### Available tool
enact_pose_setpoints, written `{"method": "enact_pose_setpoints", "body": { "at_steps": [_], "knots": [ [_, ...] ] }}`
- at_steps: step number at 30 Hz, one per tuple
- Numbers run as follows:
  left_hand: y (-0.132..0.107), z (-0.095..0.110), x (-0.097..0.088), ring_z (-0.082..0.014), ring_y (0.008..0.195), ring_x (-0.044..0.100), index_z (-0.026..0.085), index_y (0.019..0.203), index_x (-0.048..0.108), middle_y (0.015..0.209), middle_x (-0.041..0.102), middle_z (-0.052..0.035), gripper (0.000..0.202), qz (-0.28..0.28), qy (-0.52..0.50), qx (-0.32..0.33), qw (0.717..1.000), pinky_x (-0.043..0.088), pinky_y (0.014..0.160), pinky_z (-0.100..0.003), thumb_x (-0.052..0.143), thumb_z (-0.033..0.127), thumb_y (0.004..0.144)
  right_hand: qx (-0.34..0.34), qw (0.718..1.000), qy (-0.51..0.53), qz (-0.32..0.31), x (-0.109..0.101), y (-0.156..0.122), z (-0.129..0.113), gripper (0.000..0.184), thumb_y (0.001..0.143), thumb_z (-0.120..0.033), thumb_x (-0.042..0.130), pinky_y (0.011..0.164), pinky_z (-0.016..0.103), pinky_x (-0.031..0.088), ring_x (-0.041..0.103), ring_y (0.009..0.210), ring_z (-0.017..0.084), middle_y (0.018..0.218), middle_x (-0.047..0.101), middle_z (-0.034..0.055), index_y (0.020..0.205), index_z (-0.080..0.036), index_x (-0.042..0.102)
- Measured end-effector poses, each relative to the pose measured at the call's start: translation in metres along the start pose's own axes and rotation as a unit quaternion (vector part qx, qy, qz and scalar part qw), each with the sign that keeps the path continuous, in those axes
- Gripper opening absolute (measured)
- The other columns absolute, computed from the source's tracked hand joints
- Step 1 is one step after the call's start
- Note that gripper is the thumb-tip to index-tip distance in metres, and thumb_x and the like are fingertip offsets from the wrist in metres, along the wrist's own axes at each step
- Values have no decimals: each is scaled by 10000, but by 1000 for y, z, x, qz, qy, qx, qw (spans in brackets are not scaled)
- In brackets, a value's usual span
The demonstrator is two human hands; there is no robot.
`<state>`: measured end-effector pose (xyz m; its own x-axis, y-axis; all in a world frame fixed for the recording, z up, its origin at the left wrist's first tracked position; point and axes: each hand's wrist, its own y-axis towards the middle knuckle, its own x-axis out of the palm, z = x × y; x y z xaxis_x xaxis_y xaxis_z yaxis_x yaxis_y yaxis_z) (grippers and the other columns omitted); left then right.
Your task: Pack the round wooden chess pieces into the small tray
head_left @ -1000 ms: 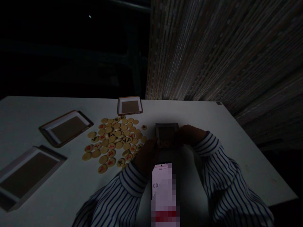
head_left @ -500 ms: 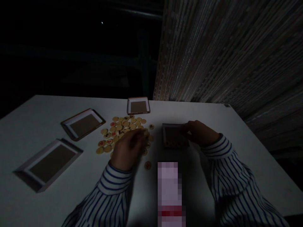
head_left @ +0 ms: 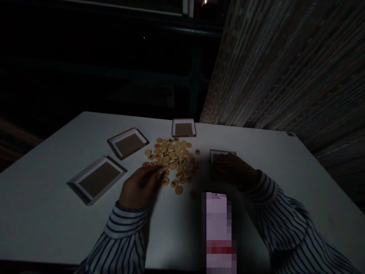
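Note:
Round wooden Chinese chess pieces, marked in red or black, lie in a loose pile at the table's middle. My left hand is at the pile's near left edge, thumb and fingers pinched together. A pale bit shows at its fingertips, too dim to name. Over a shallow open box right of the pile is my right hand, its fingers bent down into the box. Shadow hides those fingertips and most of the box's inside. One dim piece lies apart, towards me.
Three more shallow open boxes stand about the pile: one at the back, one at the left and one nearer left. A phone with a blurred screen is in front of me. A string curtain hangs behind the table's right side.
The view has shifted, so the table appears further right. My left hand has drawn back leftwards from over the pile. My right hand has moved from the box's right edge over its middle.

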<state>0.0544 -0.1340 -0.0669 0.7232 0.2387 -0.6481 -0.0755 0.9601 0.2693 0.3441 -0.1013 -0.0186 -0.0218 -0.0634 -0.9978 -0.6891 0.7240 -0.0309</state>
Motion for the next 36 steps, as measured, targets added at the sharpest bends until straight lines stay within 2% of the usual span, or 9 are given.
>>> {"method": "enact_pose_setpoints", "body": {
  "at_steps": [6,11,17,24,31,36],
  "knots": [
    [-5,-7,5,-180,891,595,188,907,641,944,659,-50,316,3,5,69,998,460,856,-324,485,420,760,-16,1000,-1,-5,9,19,-16,240,836,-243,444,691,292,337,554,836,173,895,641,59,1019,-195,592],
    [-7,-13,8,-187,907,588,180,891,642,941,658,-57,323,14,9,89,996,455,863,-341,460,419,774,-29,999,-12,-20,15,34,-31,231,845,-271,447,678,284,336,554,843,167,908,630,62,1019,-202,582],
    [-9,-21,9,-184,882,600,177,911,638,938,658,-50,312,62,-2,59,996,471,834,-330,460,394,776,-51,999,-2,8,25,56,-53,258,870,-370,418,747,310,325,523,922,173,960,617,55,997,-223,586],
    [-10,-27,8,-177,855,611,179,890,638,912,665,-45,295,102,-32,22,994,476,817,-315,487,399,767,-63,997,-36,8,33,68,-62,246,867,-351,424,746,324,321,510,898,186,936,608,75,922,-189,601],
    [-11,-27,7,-176,839,614,178,897,641,908,663,-48,300,101,-40,16,994,487,807,-315,480,396,769,-63,997,-41,8,41,71,-60,278,853,-390,434,776,338,329,505,954,207,994,602,93,940,-194,610],
    [-11,-28,7,-181,851,614,183,894,638,914,664,-49,293,100,-39,14,994,486,813,-321,476,395,771,-59,998,-28,1,40,72,-59,260,859,-347,437,790,341,343,517,965,205,1004,609,94,991,-188,596]
  ]
}}
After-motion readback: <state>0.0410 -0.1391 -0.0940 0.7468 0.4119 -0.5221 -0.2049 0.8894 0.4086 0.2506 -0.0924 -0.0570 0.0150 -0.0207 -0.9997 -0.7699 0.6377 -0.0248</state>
